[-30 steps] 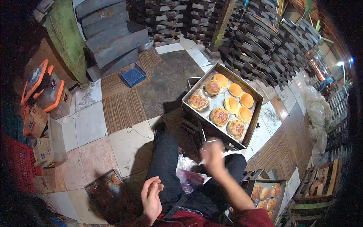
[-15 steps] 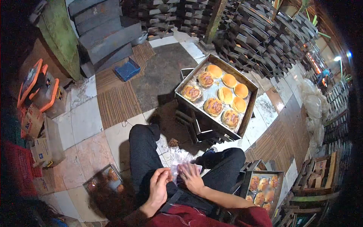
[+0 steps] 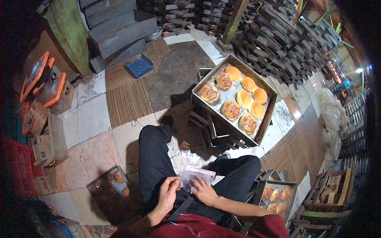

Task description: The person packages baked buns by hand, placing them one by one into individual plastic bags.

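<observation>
1. Bag (image 3: 197, 174), clear plastic, lies on lap over dark trousers (image 3: 152, 158).
2. L hand (image 3: 168, 193) pinches bag's near-left edge, thumb & fingers closed on it.
3. R hand (image 3: 204, 191) just beside L, fingers down on bag; can't tell if it grips.
4. Big tray (image 3: 268, 117) w/ buns (image 3: 231, 110) ahead & right of R hand, well apart.
5. Small tray (image 3: 104, 177) on floor left of L hand; another tray (image 3: 279, 182) w/ buns right of R hand.
</observation>
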Tool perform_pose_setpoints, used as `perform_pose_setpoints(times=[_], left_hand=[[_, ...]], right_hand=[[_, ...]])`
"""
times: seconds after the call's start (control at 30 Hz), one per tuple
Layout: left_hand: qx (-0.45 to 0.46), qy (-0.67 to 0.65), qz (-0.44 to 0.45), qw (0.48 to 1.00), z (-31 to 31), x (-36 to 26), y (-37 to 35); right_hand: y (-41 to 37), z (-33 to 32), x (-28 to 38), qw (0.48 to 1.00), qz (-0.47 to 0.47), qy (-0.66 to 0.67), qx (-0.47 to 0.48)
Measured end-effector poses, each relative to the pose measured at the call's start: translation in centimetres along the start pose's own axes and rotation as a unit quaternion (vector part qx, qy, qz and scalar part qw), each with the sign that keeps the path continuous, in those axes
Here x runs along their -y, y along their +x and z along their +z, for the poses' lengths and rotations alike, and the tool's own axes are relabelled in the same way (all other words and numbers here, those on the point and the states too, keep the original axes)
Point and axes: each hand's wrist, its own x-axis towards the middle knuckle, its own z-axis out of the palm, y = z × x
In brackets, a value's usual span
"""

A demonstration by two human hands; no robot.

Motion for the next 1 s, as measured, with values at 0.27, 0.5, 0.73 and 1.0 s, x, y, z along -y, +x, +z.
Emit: perform_pose_setpoints(times=[0.27,0.5,0.73,1.0], left_hand=[[0.144,-0.070,-0.259,0.953,0.7,0.3,0.3],[0.307,-0.423,-0.216,0.825,-1.0,-3.6,5.4],[0.424,-0.024,-0.139,0.894,-1.5,-9.6,7.5],[0.147,0.227,0.098,0.958,4.8,-8.4,11.9]], right_hand=[[2.3,-5.7,-3.0,0.935,0.186,0.302,0.005],[2.6,-18.1,-2.6,0.988,-0.120,0.096,0.029],[3.4,-23.5,-7.1,0.975,-0.210,0.060,0.026],[8.7,-25.1,-15.6,0.931,-0.167,-0.152,-0.286]])
